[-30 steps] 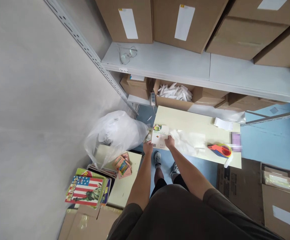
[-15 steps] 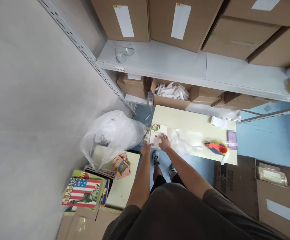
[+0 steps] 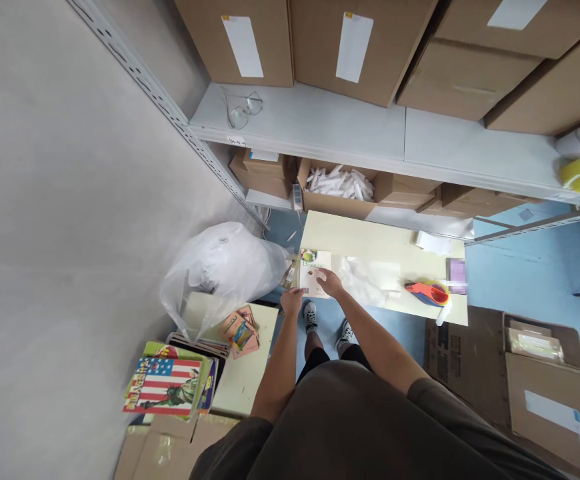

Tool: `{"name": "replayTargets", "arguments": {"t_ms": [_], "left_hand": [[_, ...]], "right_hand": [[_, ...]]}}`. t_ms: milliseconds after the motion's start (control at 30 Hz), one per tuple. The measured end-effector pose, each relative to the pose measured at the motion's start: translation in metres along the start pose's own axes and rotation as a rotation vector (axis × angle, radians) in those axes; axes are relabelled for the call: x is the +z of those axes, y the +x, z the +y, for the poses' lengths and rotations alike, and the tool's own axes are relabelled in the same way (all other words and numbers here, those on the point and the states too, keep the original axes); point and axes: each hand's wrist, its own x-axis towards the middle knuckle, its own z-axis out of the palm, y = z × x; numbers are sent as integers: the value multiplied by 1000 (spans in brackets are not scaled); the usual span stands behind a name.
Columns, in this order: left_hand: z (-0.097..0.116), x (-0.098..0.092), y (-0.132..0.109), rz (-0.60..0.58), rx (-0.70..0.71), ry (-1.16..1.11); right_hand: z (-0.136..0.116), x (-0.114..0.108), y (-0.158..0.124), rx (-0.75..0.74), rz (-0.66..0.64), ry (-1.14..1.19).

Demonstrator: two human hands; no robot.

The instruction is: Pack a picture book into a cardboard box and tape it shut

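One thin glossy booklet (image 3: 311, 265) flat at near-left corner of pale table (image 3: 370, 235) | open cardboard box (image 3: 335, 204) on lower shelf holds white paper pieces (image 3: 343, 183) | right hand (image 3: 329, 283) palm-down on cover, fingers loose, clasping nothing | left hand (image 3: 291, 301) at booklet's near edge, grip not discernible | crinkled clear sleeve (image 3: 370, 275) just beside.

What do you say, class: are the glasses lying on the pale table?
No, the glasses lie on the grey shelf in front of the cardboard boxes, above the table.
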Motion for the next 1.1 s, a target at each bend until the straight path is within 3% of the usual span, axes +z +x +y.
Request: {"name": "replayTargets", "arguments": {"t_ms": [167, 367, 500, 600, 700, 800, 933, 1100], "left_hand": [[15, 13, -29, 99, 147, 158], [39, 39, -60, -42, 297, 193], [44, 54, -62, -202, 414, -11], [46, 67, -45, -160, 340, -87], [50, 85, -23, -145, 166, 49], [55, 106, -9, -175, 84, 190], [58, 126, -6, -104, 49, 354], [58, 130, -8, -84, 65, 416]], "right_hand": [[-28, 6, -4, 16, 14, 120], [-35, -12, -10, 63, 142, 52], [-3, -40, -25, 31, 213, 83], [32, -59, -36, 62, 294, 191], [65, -73, -40, 119, 356, 343], [90, -81, -37, 245, 425, 401], [108, -84, -28, 435, 450, 249], [116, -89, -20, 453, 420, 190]]}}
